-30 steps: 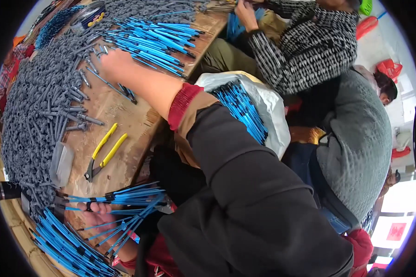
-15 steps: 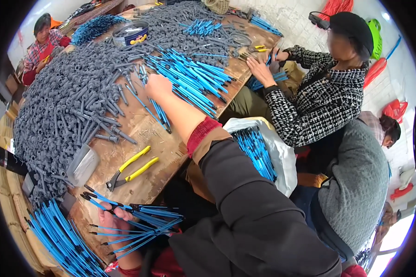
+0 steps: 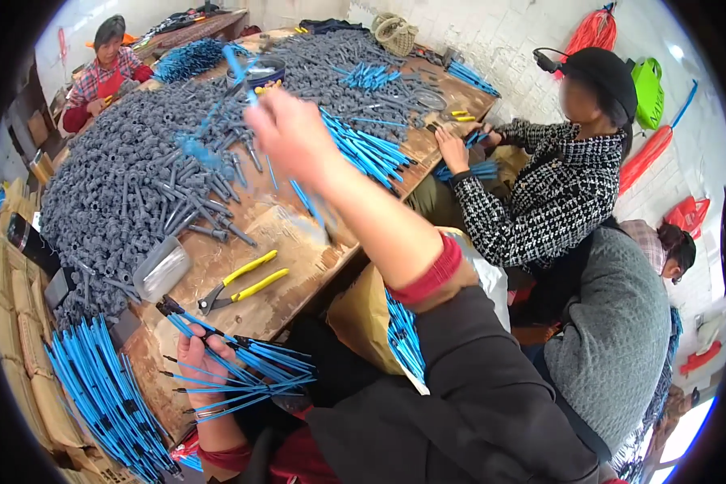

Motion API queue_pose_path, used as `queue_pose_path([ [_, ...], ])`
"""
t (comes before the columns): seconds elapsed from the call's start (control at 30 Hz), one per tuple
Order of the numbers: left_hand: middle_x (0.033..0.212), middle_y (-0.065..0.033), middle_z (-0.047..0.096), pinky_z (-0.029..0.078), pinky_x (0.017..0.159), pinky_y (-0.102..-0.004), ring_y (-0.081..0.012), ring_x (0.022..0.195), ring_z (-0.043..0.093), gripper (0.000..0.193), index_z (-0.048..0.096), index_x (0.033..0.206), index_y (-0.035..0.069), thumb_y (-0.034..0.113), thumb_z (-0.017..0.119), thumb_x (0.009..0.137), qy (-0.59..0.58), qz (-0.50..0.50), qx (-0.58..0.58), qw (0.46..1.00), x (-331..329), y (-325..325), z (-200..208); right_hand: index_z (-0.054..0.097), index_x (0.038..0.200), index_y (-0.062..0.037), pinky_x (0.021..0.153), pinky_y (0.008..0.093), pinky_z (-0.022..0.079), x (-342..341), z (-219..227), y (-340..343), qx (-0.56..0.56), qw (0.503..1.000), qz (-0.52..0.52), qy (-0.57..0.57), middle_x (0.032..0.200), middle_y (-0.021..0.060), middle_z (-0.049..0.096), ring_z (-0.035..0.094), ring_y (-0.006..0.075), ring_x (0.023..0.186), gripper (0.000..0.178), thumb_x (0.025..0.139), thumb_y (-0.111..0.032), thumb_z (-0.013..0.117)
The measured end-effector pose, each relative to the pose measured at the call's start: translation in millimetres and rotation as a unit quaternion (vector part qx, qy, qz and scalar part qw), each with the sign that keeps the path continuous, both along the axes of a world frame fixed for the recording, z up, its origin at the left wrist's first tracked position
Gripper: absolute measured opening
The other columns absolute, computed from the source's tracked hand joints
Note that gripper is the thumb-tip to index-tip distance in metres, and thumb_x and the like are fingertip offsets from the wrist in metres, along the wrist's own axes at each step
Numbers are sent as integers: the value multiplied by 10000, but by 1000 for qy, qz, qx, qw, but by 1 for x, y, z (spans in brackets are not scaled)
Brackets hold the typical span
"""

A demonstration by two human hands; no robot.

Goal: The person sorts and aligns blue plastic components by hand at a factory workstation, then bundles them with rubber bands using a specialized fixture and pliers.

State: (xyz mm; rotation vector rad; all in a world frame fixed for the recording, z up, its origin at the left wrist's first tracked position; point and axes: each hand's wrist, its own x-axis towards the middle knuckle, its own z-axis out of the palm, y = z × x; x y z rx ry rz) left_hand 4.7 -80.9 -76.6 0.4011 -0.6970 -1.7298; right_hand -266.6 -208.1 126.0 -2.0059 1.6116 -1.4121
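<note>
Head: blue rods (image 3: 270,360) sideways in left hand (image 3: 202,367)

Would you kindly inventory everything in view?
Wooden table: one, brown, centre.
Sack: one, white and tan, right of table.
Small fittings: many, grey, heaped on table.
Thin rods: many, blue with black, on table, in sack.
Pliers: one near pair, yellow handles, on table.
Plastic box: one, clear, beside fittings.
Round tub: one, dark, among fittings.
Woven basket: one, tan, far table edge.
Hanging bag: one, green, upper right.
Workers: at least three, varied clothing, both sides.
Left hand: one, bare, lower left, holding rods.
Right hand: one, bare, above table.
</note>
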Motion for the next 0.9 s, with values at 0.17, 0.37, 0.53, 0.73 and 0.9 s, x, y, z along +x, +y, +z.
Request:
queue_pose_path([
  [0.17,790,-66,586,466,525,-310,-190,660,560,166,499,993,98,243,502,912,-19,21,-7,1000,3,5,6,555,797,-40,535,382,457,67,-58,101,0,929,354,104,695,150,569,586,307,610,169,844,-203,550],
  [0.37,760,-79,549,449,563,-362,-205,645,518,185,507,1010,90,244,501,907,58,-24,-90,994,-21,5,23,521,757,-65,513,473,444,78,-114,133,41,955,282,87,650,161,576,575,382,616,178,829,-225,546],
  [0.53,759,-138,591,493,623,-359,-234,656,568,164,524,1002,46,123,552,859,-33,57,-1,998,-16,15,30,535,838,-56,539,423,470,87,-111,156,95,956,241,136,702,140,595,594,341,657,128,832,-178,571],
  [0.73,732,-118,587,485,634,-348,-223,639,559,162,556,982,37,79,587,828,46,64,21,997,-16,25,48,564,1039,-51,577,355,488,67,-114,126,58,934,335,105,693,136,604,615,266,636,244,826,-167,591],
  [0.9,737,-124,591,477,620,-338,-222,654,569,158,555,970,30,72,590,821,47,-22,16,999,-6,30,44,635,969,-29,639,365,500,-20,-134,-2,93,976,-25,193,766,146,646,641,247,695,254,804,-214,583],
])
